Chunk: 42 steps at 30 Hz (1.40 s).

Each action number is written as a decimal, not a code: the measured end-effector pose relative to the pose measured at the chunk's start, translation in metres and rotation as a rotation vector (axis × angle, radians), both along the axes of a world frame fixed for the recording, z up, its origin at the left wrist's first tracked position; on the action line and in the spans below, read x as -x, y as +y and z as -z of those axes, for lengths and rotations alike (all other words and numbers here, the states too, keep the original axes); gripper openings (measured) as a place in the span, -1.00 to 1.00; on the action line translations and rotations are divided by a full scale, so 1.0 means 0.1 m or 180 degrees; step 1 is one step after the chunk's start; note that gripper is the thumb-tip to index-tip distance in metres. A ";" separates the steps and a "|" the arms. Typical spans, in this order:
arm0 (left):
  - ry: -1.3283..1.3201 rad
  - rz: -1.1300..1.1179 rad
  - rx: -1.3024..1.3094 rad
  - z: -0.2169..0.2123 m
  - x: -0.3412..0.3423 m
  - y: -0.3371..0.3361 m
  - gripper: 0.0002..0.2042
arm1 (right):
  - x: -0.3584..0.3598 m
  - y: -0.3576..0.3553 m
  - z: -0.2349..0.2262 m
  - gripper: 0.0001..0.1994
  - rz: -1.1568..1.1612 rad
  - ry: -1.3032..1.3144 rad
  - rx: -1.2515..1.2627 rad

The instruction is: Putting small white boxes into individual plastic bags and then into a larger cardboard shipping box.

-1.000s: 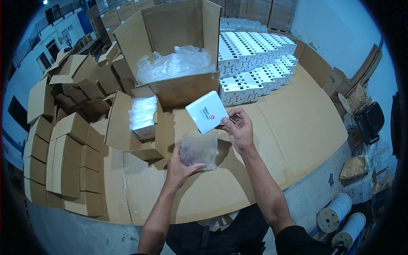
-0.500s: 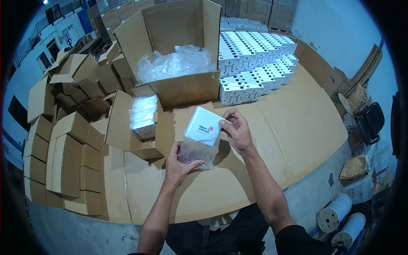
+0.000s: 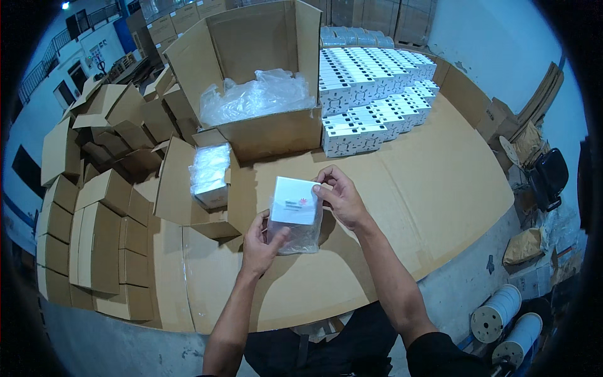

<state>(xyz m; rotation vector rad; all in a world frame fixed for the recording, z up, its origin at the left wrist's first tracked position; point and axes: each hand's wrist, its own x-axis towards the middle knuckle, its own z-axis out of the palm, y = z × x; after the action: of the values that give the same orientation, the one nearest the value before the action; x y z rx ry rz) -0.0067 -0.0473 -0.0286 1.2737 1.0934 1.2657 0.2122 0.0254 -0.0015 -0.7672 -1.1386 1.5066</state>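
Note:
A flat white square box [image 3: 294, 196] with a small red mark is partly inside a translucent plastic bag [image 3: 303, 240]. My left hand [image 3: 259, 244] grips the bag and the box's lower part from the left, with its thumb across the front. At the box's upper right corner, my right hand [image 3: 339, 198] pinches the edge between thumb and fingers. Just left of my hands stands an open cardboard carton [image 3: 235, 200], holding a stack of plastic-wrapped white boxes [image 3: 210, 169].
Beyond them is a large open carton [image 3: 276, 133] with clear plastic bags [image 3: 260, 97] inside. Rows of white printed boxes [image 3: 355, 135] are stacked at the back right. Brown cartons [image 3: 97, 235] pile up on the left. Cable spools [image 3: 496, 314] stand on the floor at right.
The white box has turned from a tilt to nearly straight and come slightly lower and left, along with my right hand. My left hand keeps its hold on the bag.

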 end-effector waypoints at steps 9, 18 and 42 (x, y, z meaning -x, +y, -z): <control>0.0023 0.0087 0.0388 -0.17 -0.10 0.28 -0.70 | -0.02 0.08 0.08 -0.89 0.0124 -0.0539 -0.0417; -0.0424 -0.0479 0.0178 -0.01 -0.13 0.50 -0.69 | 0.06 0.01 0.07 -0.69 0.0239 -0.0857 0.0252; -0.0952 -0.0411 -0.0468 -0.05 -0.12 0.54 -0.73 | 0.18 -0.06 0.02 -0.76 0.0365 -0.0379 -0.0246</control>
<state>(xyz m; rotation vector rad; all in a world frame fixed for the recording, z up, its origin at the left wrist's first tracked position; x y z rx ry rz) 0.0050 0.0064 -0.0237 1.0892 0.8913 1.6011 0.1943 0.0193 -0.0037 -0.8638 -1.2135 1.3286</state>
